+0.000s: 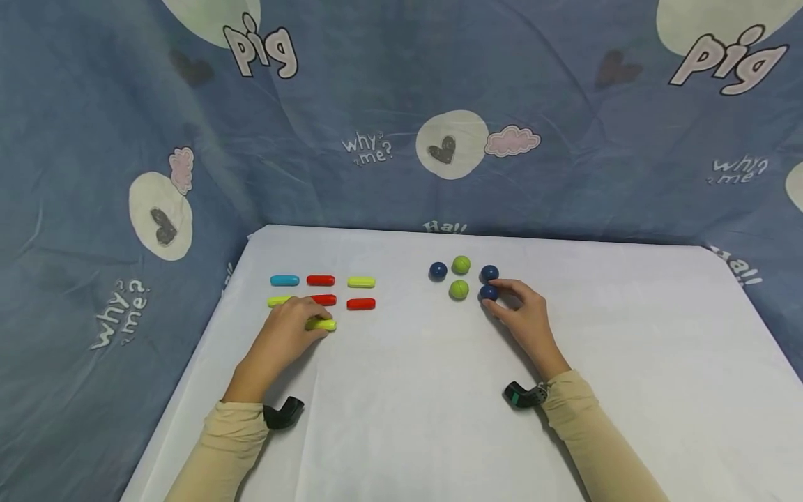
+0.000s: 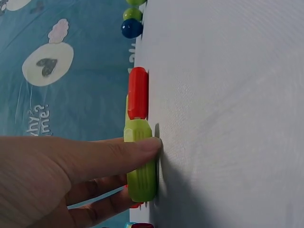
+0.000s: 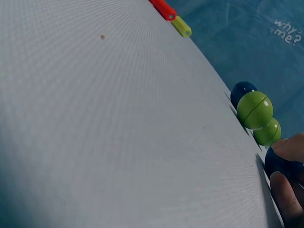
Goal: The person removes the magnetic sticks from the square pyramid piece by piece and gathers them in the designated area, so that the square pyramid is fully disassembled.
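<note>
My left hand (image 1: pixel 284 335) pinches a short yellow-green ridged stick (image 2: pixel 141 183), which looks like a mini highlighter, low over the white tabletop. Around it lie similar sticks: a blue one (image 1: pixel 285 280), red ones (image 1: pixel 320 280) and more yellow-green ones (image 1: pixel 361 282), in rough rows. Part of the yellow-green stick (image 1: pixel 279 300) on the left is hidden behind that hand. To the right, my right hand (image 1: pixel 527 319) holds a dark blue ball (image 3: pixel 278 164) between thumb and fingers. Just beyond it sits another dark blue ball (image 1: pixel 489 273); two green balls (image 1: pixel 461 264) and a third blue ball (image 1: pixel 438 271) are to its left.
The white-covered table (image 1: pixel 408 404) ends at a blue printed cloth (image 1: pixel 351 84) behind and on the left. Bare table surface separates the sticks from the balls. Black wrist devices (image 1: pixel 284 413) are worn on both arms.
</note>
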Action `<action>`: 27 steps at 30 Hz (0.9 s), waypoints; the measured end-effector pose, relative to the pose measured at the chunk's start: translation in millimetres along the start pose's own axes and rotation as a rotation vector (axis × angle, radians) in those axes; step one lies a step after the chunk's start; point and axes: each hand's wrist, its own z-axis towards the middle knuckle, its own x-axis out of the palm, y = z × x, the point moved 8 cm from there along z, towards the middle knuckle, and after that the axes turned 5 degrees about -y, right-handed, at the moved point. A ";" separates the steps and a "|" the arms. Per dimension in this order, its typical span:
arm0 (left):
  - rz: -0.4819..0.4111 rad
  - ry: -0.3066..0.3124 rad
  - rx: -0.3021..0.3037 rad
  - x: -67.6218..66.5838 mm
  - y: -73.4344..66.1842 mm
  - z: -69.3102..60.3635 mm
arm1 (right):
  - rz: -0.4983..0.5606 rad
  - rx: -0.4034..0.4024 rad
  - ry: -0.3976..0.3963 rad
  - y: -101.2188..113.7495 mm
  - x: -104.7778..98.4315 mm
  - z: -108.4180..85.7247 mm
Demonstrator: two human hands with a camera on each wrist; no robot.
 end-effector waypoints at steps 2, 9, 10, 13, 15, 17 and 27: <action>-0.011 0.004 -0.009 0.7 1.2 -0.7 | 0.002 -0.002 -0.001 0.2 -0.1 0.0; -0.017 0.007 0.005 -0.3 0.1 -1.3 | 0.002 -0.015 -0.014 -0.1 -0.1 0.1; -0.017 0.008 0.006 -0.3 0.3 -1.2 | 0.004 -0.015 -0.015 -0.3 0.0 0.1; -0.023 0.009 -0.003 -0.7 0.9 -1.3 | 0.008 -0.018 -0.016 -0.3 0.3 0.3; -0.028 0.011 -0.007 -0.6 1.5 -1.2 | 0.013 -0.019 -0.016 -0.4 0.5 0.4; -0.031 0.014 -0.009 -0.8 1.7 -1.0 | 0.021 -0.017 -0.014 -0.4 0.7 0.4; -0.019 0.011 0.001 -0.7 1.4 -1.2 | 0.004 0.001 -0.006 -1.6 0.5 -0.1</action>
